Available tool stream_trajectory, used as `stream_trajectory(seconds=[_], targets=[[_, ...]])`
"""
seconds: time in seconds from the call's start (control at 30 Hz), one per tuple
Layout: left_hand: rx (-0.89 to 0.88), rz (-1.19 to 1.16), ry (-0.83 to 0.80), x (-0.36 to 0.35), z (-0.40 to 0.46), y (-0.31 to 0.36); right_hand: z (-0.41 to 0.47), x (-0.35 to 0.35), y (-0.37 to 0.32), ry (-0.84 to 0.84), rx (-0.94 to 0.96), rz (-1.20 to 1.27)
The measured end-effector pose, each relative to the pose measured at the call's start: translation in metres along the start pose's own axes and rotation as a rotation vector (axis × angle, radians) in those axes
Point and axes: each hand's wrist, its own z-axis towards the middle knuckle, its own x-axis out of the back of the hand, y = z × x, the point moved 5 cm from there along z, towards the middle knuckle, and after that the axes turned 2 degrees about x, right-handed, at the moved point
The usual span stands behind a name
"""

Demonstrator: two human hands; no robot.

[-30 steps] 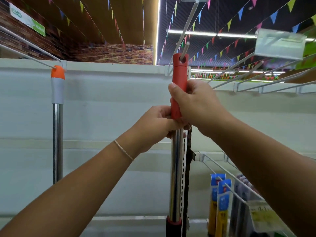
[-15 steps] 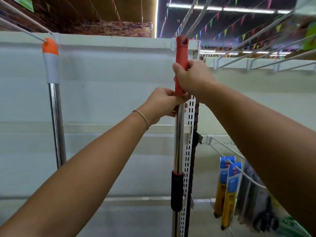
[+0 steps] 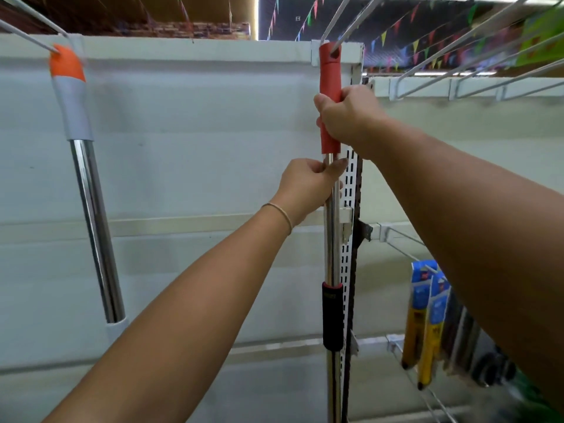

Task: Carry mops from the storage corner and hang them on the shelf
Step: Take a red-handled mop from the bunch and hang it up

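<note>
Up at the top rail of the shelf (image 3: 183, 48), a red-gripped mop (image 3: 330, 87) is hanging on a wire hook (image 3: 351, 22), which is passing through the hole near the grip's top end. Its steel pole is dropping straight down past a black sleeve (image 3: 332, 315), right in front of the slotted upright (image 3: 351, 178). The right hand (image 3: 345, 114) is wrapping the lower part of the red grip, probably to steer the hole along the hook and stop the mop from swinging. The left hand (image 3: 308, 184) is pinching the bare pole just below the grip, thumb and forefinger closing round it, likely to keep the long pole plumb while the weight is settling on the hook. Both hands are thus holding the mop, neither slack.

Off to the left, a second mop (image 3: 73, 96) with an orange cap is hanging from its own hook (image 3: 30, 33), blurred and leaning slightly. Packaged goods (image 3: 427, 315) are dangling from lower hooks on the right.

Compared with a second ago, the hook, which was only entering the hole from above, is now sitting fully through it, and the grip has moved back close to the rail. The left hand has loosened from a full wrap at the grip's base into a lighter pinch on the pole.
</note>
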Motion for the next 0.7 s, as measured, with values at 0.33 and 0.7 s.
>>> stream_trajectory(seconds=[0.33,0.7], targets=[[0.094,0.293,-0.007,-0.006,-0.046,-0.029,-0.020,0.005,-0.001,-0.044,-0.068,-0.053],[0.161,1.005,-0.211,0.026,-0.169,-0.048,-0.137,-0.005,0.059,-0.054,-0.144,-0.280]])
